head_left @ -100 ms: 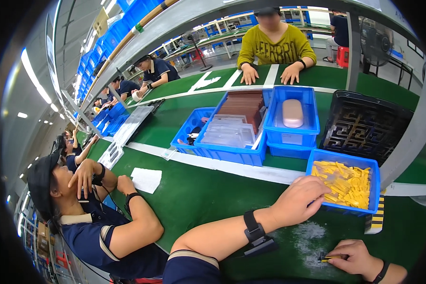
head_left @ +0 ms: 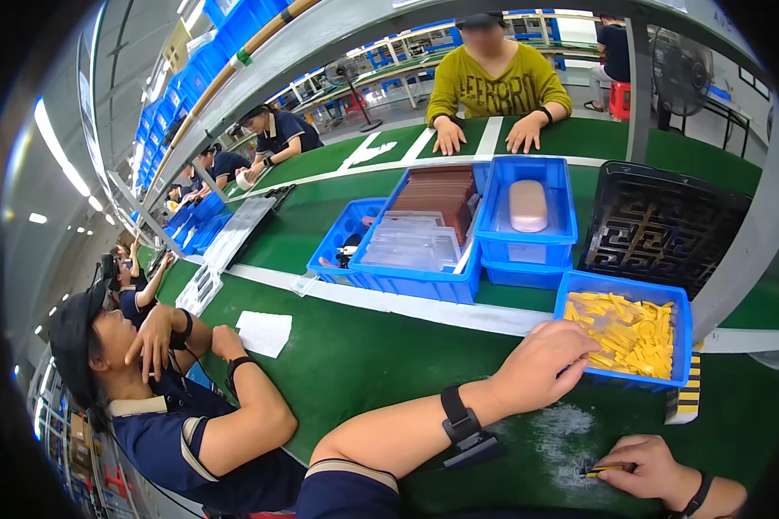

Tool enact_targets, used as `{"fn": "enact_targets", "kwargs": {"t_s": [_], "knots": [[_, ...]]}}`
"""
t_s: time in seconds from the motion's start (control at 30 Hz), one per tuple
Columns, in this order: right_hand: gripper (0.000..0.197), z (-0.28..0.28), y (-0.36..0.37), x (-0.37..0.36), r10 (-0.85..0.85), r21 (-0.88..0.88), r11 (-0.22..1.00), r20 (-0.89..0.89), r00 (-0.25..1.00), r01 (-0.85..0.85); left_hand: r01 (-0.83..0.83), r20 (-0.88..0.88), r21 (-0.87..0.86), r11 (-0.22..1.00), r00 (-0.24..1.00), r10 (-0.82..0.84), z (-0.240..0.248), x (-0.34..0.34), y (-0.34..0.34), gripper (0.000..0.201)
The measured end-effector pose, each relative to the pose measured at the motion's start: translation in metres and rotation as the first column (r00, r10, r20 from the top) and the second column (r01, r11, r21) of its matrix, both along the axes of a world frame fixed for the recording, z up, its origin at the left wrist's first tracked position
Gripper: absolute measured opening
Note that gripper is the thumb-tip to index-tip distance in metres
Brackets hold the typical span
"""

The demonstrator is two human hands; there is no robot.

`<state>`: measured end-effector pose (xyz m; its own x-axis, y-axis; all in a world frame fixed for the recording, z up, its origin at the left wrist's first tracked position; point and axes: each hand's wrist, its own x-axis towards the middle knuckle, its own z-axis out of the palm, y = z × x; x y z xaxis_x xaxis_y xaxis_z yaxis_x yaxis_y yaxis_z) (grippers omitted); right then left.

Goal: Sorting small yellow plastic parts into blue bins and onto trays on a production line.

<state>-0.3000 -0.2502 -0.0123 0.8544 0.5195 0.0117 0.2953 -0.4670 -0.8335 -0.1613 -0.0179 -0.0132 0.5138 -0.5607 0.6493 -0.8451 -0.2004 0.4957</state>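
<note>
Fingers of the left hand (head_left: pixel 545 365) arch over the near left side of the blue bin (head_left: pixel 642 378), tips close by the yellow pieces (head_left: pixel 649 342) heaped inside, just right of that hand; whether those tips are together on a piece or apart, I cannot tell from here; over to the right hand (head_left: pixel 645 469) now, lower and nearer the body, thumb and fingers clamped on a small yellow-and-dark strip (head_left: pixel 597 470) that pokes out leftward from the grip; pale smudge (head_left: pixel 563 432) on the green tabletop (head_left: pixel 407 346), just left of the right hand; striped block (head_left: pixel 685 398), black and yellow, beyond the right hand and near the bin; out past the left hand, a pink case (head_left: pixel 528 206) lies in a blue tray (head_left: pixel 500 244), and left of that a blue box (head_left: pixel 415 284) holds brown plates (head_left: pixel 433 192) and clear plastic pieces (head_left: pixel 415 246); well left of the left hand lies a white sheet (head_left: pixel 265 332), a co-worker (head_left: pixel 182 441) beside it, one hand up near the chin; beyond both hands, across the table, a person in a yellow-green top (head_left: pixel 498 82) rests both hands on the green.
</note>
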Motion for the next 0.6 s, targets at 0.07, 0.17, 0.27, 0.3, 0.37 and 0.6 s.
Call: {"fn": "enact_targets", "kwargs": {"t_s": [0.07, 0.17, 0.27, 0.3, 0.37, 0.6], "knots": [[0.014, -0.0017, 0.0006, 0.0003, 0.006, 0.035, 0.999, 0.023, 1.0, -0.007, -0.005, 0.007, -0.001, 1.0, 1.0, 0.005, -0.0011, 0.0003, 0.0, 0.024], [0.015, -0.0035, -0.0005, -0.0014, -0.003, 0.013, 1.0, 0.016, 1.0, 0.003, 0.0, 0.024, -0.014, 1.0, 1.0, 0.001, -0.0027, 0.0001, 0.0, 0.024], [0.015, -0.0046, 0.0003, -0.0008, -0.002, 0.037, 0.999, 0.021, 1.0, 0.001, -0.003, 0.025, -0.013, 1.0, 1.0, 0.003, -0.0029, 0.0001, 0.0009, 0.023], [0.015, -0.0044, -0.0004, -0.0008, 0.001, 0.036, 0.999, 0.021, 1.0, -0.001, -0.004, 0.032, -0.012, 1.0, 0.999, 0.004, -0.0024, -0.0002, 0.0006, 0.023], [0.014, -0.004, -0.0007, -0.001, 0.002, 0.026, 1.0, 0.038, 0.999, -0.003, -0.007, 0.038, -0.009, 1.0, 0.999, 0.007, -0.002, -0.0004, 0.0007, 0.023], [0.014, -0.0043, -0.0006, -0.0011, -0.005, 0.027, 1.0, 0.012, 1.0, 0.004, 0.003, 0.03, -0.025, 1.0, 1.0, -0.003, -0.0026, 0.0001, -0.0001, 0.023]]}}
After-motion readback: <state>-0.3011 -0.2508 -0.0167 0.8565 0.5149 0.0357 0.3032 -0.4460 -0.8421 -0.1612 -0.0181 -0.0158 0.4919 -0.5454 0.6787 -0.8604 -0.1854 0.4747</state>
